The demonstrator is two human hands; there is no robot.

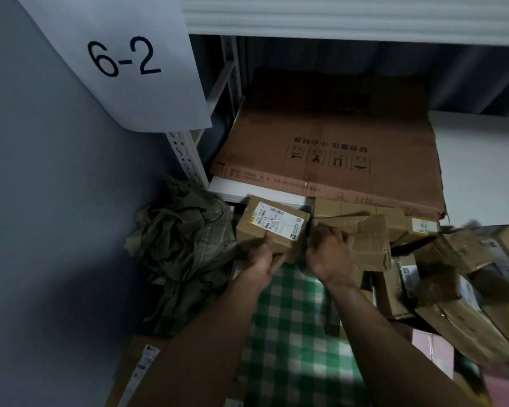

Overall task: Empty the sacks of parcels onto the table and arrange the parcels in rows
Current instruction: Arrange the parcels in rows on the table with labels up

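Observation:
My left hand (262, 259) grips the near edge of a small cardboard parcel (272, 224) with a white shipping label on top. Right beside it, my right hand (331, 254) curls its fingers round the left end of a crumpled brown parcel (370, 239). Both parcels sit at the far edge of the table, which wears a green-and-white checked cloth (294, 333). A crumpled olive-green sack (185, 245) lies slack to the left of the labelled parcel. Several more cardboard parcels (465, 283) are heaped in disorder on the right.
A large flat cardboard sheet (329, 142) lies on the shelf behind the parcels, over a white board. A grey panel with a paper sign "6-2" (124, 57) stands at the left. A labelled flat box (141, 371) lies at the near left.

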